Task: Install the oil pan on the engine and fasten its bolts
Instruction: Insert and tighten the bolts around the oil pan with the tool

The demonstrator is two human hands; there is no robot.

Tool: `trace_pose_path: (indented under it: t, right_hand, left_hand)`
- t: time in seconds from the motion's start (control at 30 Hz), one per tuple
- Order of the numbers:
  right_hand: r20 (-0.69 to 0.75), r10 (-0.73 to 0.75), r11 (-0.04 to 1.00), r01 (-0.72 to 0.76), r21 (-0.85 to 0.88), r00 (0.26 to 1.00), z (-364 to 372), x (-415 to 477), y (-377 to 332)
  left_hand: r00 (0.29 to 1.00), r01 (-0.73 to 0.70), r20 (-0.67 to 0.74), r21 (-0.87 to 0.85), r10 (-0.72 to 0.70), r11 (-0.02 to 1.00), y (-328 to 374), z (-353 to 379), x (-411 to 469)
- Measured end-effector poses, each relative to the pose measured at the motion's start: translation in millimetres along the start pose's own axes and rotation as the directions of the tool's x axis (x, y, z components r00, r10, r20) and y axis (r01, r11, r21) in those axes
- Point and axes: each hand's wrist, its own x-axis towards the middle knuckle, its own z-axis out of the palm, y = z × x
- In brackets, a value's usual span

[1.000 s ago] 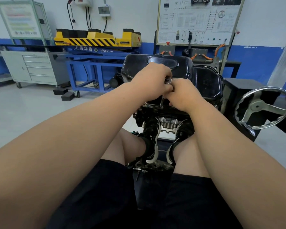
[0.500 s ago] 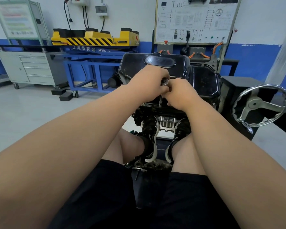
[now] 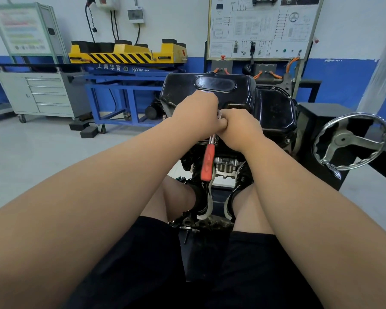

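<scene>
Black oil pan [image 3: 210,94] atop the engine [image 3: 225,166] on its stand.

Grey drawer cabinet [image 3: 42,94], yellow-black lift [image 3: 127,53] on blue frame [image 3: 120,103], wiring board [image 3: 263,27], handwheel [image 3: 352,141].

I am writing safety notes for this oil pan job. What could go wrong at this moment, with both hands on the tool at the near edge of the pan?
1. Both hands, left hand and right hand, crowd the tool head, while the red-handled ratchet hangs free below; it could slip off the hidden bolt and knuckles may hit the oil pan.
2. The bolt is covered, so cross-threading might go unnoticed.
3. The handwheel is near the right forearm.
</scene>
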Motion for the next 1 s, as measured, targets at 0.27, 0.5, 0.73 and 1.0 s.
trace_pose_path:
  t: [0.27, 0.5, 0.73, 1.0]
  right_hand:
    - [0.06, 0.038, 0.976, -0.05, 0.212, 0.997, 3.8, 3.1, 4.3]
    - [-0.039, 0.073, 0.997, -0.074, -0.011, 0.997, 10.5, 6.1, 2.4]
    - [0.048, 0.021, 0.993, -0.027, 0.115, 0.999, 9.3, 3.4, 4.9]
    - [-0.035, 0.103, 0.994, -0.102, 0.03, 0.994, 12.1, 1.0, -2.6]
  left_hand:
    - [0.958, -0.255, 0.169, 0.126, 0.232, 0.959, 1.9, -16.0, 2.2]
    - [0.994, -0.08, 0.081, 0.124, 0.07, 0.989, -2.3, -14.7, 4.2]
    - [0.98, -0.165, 0.143, 0.174, 0.141, 0.971, 5.7, -17.8, 3.4]
    - [0.994, -0.069, 0.1, 0.172, 0.052, 0.983, 2.7, -13.3, 6.2]
